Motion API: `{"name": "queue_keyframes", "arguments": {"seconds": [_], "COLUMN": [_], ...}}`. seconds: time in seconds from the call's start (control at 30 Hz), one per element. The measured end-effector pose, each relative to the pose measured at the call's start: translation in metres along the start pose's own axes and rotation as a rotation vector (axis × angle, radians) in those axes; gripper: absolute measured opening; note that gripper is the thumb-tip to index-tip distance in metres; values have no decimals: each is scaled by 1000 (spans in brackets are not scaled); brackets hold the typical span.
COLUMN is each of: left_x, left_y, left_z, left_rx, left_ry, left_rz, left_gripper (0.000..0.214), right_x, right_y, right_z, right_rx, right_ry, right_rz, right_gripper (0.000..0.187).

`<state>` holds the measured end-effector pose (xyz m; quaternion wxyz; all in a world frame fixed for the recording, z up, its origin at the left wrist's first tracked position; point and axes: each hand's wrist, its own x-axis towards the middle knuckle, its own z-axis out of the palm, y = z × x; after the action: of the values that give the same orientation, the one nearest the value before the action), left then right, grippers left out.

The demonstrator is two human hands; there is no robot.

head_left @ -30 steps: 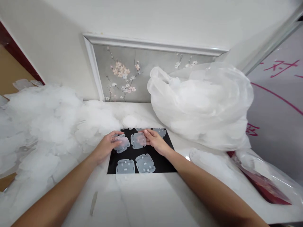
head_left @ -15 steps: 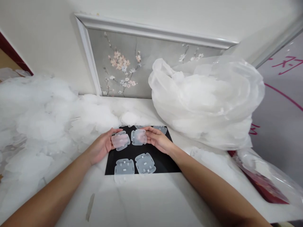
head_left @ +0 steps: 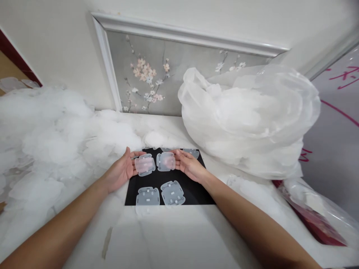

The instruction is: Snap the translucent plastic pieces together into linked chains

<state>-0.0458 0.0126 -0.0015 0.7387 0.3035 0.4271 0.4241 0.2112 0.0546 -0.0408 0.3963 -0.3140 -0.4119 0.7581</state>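
Observation:
My left hand (head_left: 120,172) has its fingers behind a thin, translucent plastic piece (head_left: 145,164) with rounded corners and small notches; the thumb points up, off the piece. My right hand (head_left: 189,164) grips a similar translucent plastic piece (head_left: 165,161) by its right side, fingers showing through from behind. Both pieces are side by side above a black sheet (head_left: 144,182), a small gap between them. Nearer to me, two more such pieces, a left one (head_left: 148,197) and a right one (head_left: 173,193), lie on the sheet with small slots and dots visible.
Heaps of translucent pieces (head_left: 53,138) cover the left side of the white table (head_left: 157,239). A large clear bag (head_left: 249,123) full of white pieces stands at the back right. A red item under clear plastic (head_left: 316,220) lies at right. A framed floral panel (head_left: 146,86) is behind.
My left thumb has lifted away from its piece, which is now tilted less. My right hand has barely moved. The whole view has shifted slightly.

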Motion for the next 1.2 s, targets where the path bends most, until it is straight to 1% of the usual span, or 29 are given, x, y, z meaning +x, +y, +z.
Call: {"name": "queue_keyframes", "arguments": {"seconds": [0.13, 0.3, 0.6, 0.77, 1.03, 1.2], "left_x": [0, 0, -1, -1, -1, -1], "left_y": [0, -1, -2, -3, 0, -1], "left_z": [0, -2, 0, -1, 1, 1], "left_rx": [-10, -21, -15, -32, 3, 2], "left_ry": [6, -19, -23, -53, -29, -40], "left_rz": [-12, -6, 2, 5, -1, 0], "left_gripper": [58, 58, 57, 57, 58, 58], "right_x": [0, -1, -1, -2, 0, 0], "right_y": [0, 0, 2, 2, 0, 1], "right_z": [0, 0, -2, -2, 1, 0], "right_rx": [10, 6, 2, -15, 18, 16], "right_ry": [5, 3, 2, 0, 14, 6], "right_rz": [-5, -6, 1, 2, 2, 0], "right_gripper": [44, 45, 42, 41, 48, 42]}}
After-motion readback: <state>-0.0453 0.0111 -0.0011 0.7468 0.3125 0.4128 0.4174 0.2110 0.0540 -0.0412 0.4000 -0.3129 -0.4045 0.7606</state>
